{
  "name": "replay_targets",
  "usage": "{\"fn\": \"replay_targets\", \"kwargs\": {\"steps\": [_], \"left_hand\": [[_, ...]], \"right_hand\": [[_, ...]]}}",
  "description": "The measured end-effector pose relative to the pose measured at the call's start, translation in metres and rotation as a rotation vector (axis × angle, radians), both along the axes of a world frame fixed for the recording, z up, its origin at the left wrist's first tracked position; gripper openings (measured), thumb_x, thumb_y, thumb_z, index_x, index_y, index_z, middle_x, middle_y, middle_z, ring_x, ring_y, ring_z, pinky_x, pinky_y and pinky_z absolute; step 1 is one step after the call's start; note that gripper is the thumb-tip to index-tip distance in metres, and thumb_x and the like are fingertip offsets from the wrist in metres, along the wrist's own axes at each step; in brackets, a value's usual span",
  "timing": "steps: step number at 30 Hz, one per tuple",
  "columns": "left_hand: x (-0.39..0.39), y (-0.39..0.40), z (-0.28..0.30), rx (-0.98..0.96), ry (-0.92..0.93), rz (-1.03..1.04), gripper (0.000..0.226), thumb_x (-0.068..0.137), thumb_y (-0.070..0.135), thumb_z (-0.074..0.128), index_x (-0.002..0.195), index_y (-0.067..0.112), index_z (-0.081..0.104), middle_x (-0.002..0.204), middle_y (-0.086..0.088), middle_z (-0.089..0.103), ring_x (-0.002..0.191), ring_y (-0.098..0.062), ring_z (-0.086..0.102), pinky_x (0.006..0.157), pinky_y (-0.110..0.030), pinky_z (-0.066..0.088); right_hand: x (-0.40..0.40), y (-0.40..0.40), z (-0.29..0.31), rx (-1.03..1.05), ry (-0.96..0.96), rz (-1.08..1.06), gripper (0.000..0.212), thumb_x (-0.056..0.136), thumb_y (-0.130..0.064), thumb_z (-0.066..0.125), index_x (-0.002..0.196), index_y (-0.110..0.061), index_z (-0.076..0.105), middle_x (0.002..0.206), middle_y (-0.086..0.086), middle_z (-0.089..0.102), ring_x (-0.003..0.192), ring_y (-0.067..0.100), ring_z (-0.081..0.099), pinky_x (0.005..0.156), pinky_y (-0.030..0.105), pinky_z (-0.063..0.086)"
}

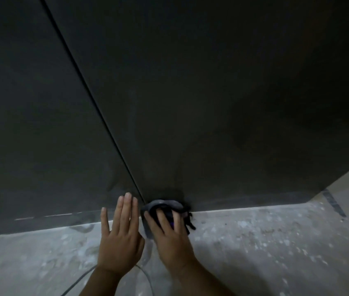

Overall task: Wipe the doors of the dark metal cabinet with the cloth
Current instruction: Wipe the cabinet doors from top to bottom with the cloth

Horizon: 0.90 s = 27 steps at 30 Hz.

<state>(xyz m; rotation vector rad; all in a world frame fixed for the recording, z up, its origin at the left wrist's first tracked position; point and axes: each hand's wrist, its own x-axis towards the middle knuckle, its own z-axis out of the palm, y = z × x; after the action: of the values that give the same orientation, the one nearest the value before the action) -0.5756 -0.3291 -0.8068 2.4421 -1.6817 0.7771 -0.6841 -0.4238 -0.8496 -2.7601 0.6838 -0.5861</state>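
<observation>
The cloth [165, 207] lies bunched under the right hand [169, 233] — its grip curled over it — at the cabinet [212, 103] door's bottom edge. The left hand [120, 238] rests just beside, fingers straight and flat.

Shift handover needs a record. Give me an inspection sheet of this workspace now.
Surface: cabinet doors, dark, with a seam between them.
Job's things: cloth, bunched at the bottom of the right-hand door by the seam.
Clutter: nothing seen.
Hands: left hand flat, fingers straight, against the left-hand door; right hand presses the cloth.
Cables: thin cable on the floor under the wrists.
Surroundings: dusty, speckled concrete floor.
</observation>
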Motion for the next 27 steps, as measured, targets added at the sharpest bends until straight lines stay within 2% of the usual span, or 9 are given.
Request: {"fn": "replay_targets", "kwargs": {"steps": [2,4,9,12,15,17,19,21,27], "left_hand": [[0.001,0.003,-0.001,-0.005,0.021,0.027,0.084,0.075,0.030,0.036,0.146,0.001,0.005,0.156,-0.014,-0.007,0.144,-0.027,-0.002,0.107,-0.059,0.012],[0.001,0.001,-0.001,-0.005,0.038,0.029,0.085,0.074,0.030,0.036,0.146,0.001,0.004,0.156,-0.014,-0.008,0.144,-0.027,-0.003,0.107,-0.059,0.012],[0.000,-0.006,0.000,-0.012,0.058,0.031,0.084,0.075,0.031,0.035,0.147,0.001,0.004,0.156,-0.014,-0.007,0.144,-0.026,-0.003,0.108,-0.059,0.012],[0.003,-0.003,0.000,-0.016,0.055,0.030,0.081,0.075,0.028,0.035,0.146,0.001,0.007,0.156,-0.014,-0.005,0.144,-0.026,-0.001,0.107,-0.059,0.014],[0.007,0.003,0.001,-0.008,0.057,0.049,0.081,0.074,0.028,0.034,0.146,0.001,0.006,0.156,-0.014,-0.007,0.144,-0.026,-0.003,0.107,-0.059,0.014],[0.007,0.005,0.002,-0.010,0.064,0.054,0.081,0.074,0.027,0.034,0.146,0.002,0.006,0.156,-0.015,-0.007,0.144,-0.027,-0.003,0.107,-0.059,0.014],[0.007,0.005,0.005,-0.020,0.072,0.044,0.083,0.074,0.028,0.035,0.146,0.002,0.004,0.156,-0.015,-0.008,0.144,-0.027,-0.003,0.107,-0.059,0.014],[0.008,0.003,0.013,-0.033,0.068,0.020,0.083,0.074,0.028,0.035,0.147,0.002,0.004,0.156,-0.015,-0.008,0.144,-0.027,-0.003,0.107,-0.058,0.014],[0.013,-0.005,0.043,-0.151,0.074,0.012,0.085,0.074,0.026,0.036,0.147,0.002,-0.001,0.156,-0.012,-0.010,0.144,-0.027,-0.004,0.108,-0.057,0.011]], "right_hand": [[-0.011,-0.013,-0.004,-0.112,-0.023,-0.034,0.069,0.076,-0.015,0.048,0.143,-0.026,0.032,0.133,0.000,0.041,0.111,0.026,0.042,0.090,0.053,0.049],[-0.021,-0.024,-0.006,-0.155,-0.023,-0.155,0.069,0.075,-0.014,0.045,0.142,-0.020,0.032,0.129,0.005,0.045,0.112,0.026,0.043,0.093,0.058,0.045],[-0.018,-0.020,0.001,-0.106,0.013,-0.308,0.058,0.077,-0.015,0.037,0.135,-0.011,0.037,0.122,0.017,0.053,0.111,0.038,0.041,0.086,0.058,0.048],[-0.005,-0.010,0.000,-0.210,0.036,-0.186,0.059,0.078,-0.021,0.046,0.137,-0.019,0.037,0.127,0.007,0.044,0.104,0.036,0.042,0.086,0.058,0.047],[0.001,-0.007,-0.004,-0.289,0.135,-0.004,0.085,0.060,-0.028,0.078,0.136,-0.026,0.042,0.131,-0.004,0.051,0.104,0.027,0.044,0.096,0.062,0.035],[0.000,-0.008,-0.002,-0.293,0.168,-0.021,0.088,0.055,-0.030,0.084,0.134,-0.026,0.047,0.130,-0.006,0.056,0.106,0.023,0.046,0.103,0.063,0.028],[-0.001,-0.008,0.003,-0.333,0.169,-0.042,0.080,0.063,-0.029,0.077,0.136,-0.024,0.043,0.131,-0.005,0.056,0.111,0.021,0.045,0.107,0.062,0.016],[0.002,-0.010,0.018,-0.382,0.099,-0.072,0.064,0.075,-0.030,0.056,0.137,-0.023,0.038,0.130,-0.003,0.058,0.116,0.020,0.042,0.109,0.062,0.005],[0.035,-0.015,0.081,-0.577,-0.090,-0.153,0.059,0.081,-0.033,0.042,0.139,-0.027,0.032,0.135,-0.006,0.037,0.118,0.022,0.038,0.103,0.070,0.003]]}}
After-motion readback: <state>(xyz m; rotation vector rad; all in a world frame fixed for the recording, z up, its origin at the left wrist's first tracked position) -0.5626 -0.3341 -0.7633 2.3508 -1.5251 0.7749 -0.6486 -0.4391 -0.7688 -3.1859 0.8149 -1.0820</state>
